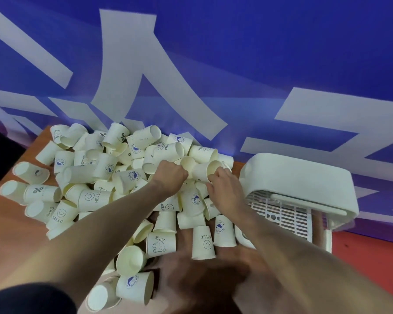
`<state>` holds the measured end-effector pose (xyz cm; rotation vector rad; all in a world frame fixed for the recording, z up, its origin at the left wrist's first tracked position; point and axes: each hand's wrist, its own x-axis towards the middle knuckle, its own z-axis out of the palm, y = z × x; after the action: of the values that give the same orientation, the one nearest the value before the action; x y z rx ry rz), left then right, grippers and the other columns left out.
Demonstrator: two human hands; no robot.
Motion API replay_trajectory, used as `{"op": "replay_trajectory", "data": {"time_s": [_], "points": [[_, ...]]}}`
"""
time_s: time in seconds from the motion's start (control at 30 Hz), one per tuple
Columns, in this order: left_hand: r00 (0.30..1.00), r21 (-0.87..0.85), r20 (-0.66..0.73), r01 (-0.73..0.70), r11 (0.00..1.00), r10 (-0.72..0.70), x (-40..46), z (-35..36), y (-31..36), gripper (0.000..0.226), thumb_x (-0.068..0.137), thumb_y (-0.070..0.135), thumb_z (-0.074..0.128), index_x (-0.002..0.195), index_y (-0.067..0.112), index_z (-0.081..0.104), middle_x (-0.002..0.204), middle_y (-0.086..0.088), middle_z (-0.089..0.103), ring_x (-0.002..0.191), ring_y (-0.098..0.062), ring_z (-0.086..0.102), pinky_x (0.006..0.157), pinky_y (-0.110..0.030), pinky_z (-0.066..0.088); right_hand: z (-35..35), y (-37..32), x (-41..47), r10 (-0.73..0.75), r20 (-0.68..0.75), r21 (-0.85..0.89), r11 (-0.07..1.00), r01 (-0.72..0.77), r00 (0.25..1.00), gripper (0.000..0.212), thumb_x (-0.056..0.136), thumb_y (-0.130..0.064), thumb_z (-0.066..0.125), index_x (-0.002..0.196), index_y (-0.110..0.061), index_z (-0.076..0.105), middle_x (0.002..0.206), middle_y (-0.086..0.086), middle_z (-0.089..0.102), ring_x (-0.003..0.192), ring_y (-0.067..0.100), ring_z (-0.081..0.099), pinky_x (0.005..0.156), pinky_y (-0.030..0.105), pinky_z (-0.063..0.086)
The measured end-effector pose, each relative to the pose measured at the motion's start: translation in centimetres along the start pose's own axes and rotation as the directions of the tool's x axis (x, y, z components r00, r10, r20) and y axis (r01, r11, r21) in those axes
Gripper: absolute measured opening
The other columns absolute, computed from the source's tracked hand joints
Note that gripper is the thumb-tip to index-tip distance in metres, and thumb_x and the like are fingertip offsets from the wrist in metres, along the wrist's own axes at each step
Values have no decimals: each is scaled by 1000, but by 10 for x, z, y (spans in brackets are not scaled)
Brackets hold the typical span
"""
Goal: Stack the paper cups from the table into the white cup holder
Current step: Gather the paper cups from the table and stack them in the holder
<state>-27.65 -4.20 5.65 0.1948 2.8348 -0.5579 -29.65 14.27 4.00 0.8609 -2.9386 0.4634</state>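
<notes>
A big heap of white paper cups [104, 177] with blue prints covers the brown table [16, 241]. Over the heap's far right part, my left hand [169, 176] grips a plain cup [187, 163] by its base end. My right hand [225, 189] pinches the rim of a second cup [205, 170] lying on its side, mouth toward me. The two held cups touch each other. The white cup holder [304, 177] stands at the table's right edge, just right of my right hand, its slatted front facing me.
A blue wall banner [236, 64] with large white shapes rises directly behind the table. Loose cups lie near the front edge, some upright, some upside down, such as the "HELLO" cup [203, 242]. Red floor [372, 257] shows right of the holder.
</notes>
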Motion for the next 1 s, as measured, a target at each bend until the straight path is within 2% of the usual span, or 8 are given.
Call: {"op": "replay_trajectory", "data": {"time_s": [0.2,0.43,0.5,0.63,0.73,0.83,0.9,1.0], "points": [[995,2,-65,76,997,-76,-38,-20,7,16,95,18,51,85,26,60,83,3,66,66,-23,52,55,-29,27,-34,-5,-34,-42,-64,-36,999,40,997,8,75,-20,79,73,-15,73,80,3,54,76,23,52,57,34,47],[963,-101,-240,98,990,-120,-75,-16,17,26,100,34,45,88,23,65,85,2,67,77,-23,63,58,-28,32,-52,14,-91,-176,-75,-182,970,160,982,11,73,-31,81,67,-24,74,61,0,54,65,23,54,58,33,40],[948,-131,-298,73,989,-109,-83,-18,23,29,99,37,46,90,22,68,83,0,66,75,-24,64,57,-28,32,-54,21,-107,-152,-70,-199,971,136,986,14,71,-30,83,64,-25,72,56,-3,54,57,20,55,55,29,38],[898,-156,-440,-38,987,-34,-97,-24,40,27,93,41,58,81,21,72,65,2,63,56,-23,62,47,-24,34,-57,40,-141,-52,-89,-119,992,41,995,19,69,-25,84,60,-22,68,50,-5,54,47,20,53,47,25,35],[845,-108,-530,-154,982,74,-101,-35,70,27,89,41,62,70,22,67,55,3,59,47,-22,58,42,-22,30,-56,62,-173,61,-66,-113,991,-68,996,12,79,-28,76,69,-23,70,58,-5,60,56,20,60,48,27,38],[818,-89,-553,-249,964,160,-99,-49,106,27,86,42,68,67,24,65,52,4,56,45,-19,56,45,-21,27,-63,83,-192,179,-66,-93,978,-185,982,11,89,-31,65,92,-27,75,77,-4,70,73,22,67,57,31,48],[816,-90,-543,-293,952,199,-94,-54,130,26,88,45,63,71,25,66,54,4,56,46,-18,57,46,-21,27,-73,94,-202,224,-52,-81,970,-227,973,19,94,-32,59,107,-28,73,91,-3,73,85,22,68,67,33,51],[822,-139,-532,-320,937,202,-88,-52,149,33,94,47,50,75,26,66,58,4,57,50,-19,56,46,-23,25,-82,102,-210,246,-72,-67,966,-251,966,22,94,-30,60,112,-26,72,94,-1,73,89,24,67,71,34,50]]}}
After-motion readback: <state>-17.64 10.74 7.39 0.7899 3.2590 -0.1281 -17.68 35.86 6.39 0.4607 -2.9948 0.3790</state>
